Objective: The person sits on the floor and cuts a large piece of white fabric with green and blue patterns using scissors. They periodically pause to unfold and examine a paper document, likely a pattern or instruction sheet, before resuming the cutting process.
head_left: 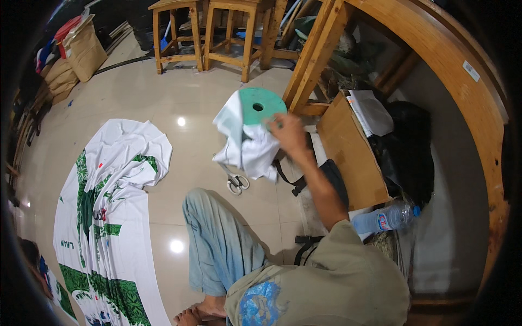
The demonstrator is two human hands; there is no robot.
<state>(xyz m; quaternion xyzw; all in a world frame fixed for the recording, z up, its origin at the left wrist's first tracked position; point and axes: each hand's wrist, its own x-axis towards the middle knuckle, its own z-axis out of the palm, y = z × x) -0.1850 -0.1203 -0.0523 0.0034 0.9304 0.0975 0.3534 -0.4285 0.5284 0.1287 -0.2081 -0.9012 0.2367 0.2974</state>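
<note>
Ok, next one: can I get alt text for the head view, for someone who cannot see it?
A seated person's right hand reaches out to a round green stool draped with white cloth, scissors lying on the tiled floor below it. A white and green printed banner is spread on the floor at left.

Glossy pale tiled floor (163, 98); wooden stools (217, 32) behind; curved wooden frame (462, 81) at right.

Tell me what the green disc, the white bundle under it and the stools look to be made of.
Green disc: probably matte plastic; flat, even colour, clean centre hole. White bundle: soft cloth, creased and drooping. Stools: light, bare-looking wood, visibly jointed legs and rungs. The right hand touches disc and bundle.
</note>
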